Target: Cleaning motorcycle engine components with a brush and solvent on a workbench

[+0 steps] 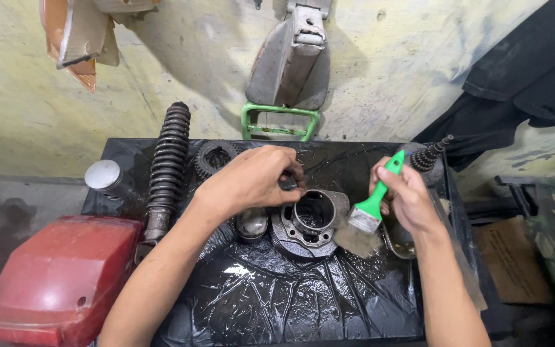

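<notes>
Green brush (372,204), clamped in right hand (408,196), sits right of cylinder (308,222); left hand (252,178) grips its rim.

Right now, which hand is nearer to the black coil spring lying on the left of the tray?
Left. The left hand grips the rim of the metal cylinder, just right of the coil spring. The right hand holds the green brush beyond the cylinder.
</notes>
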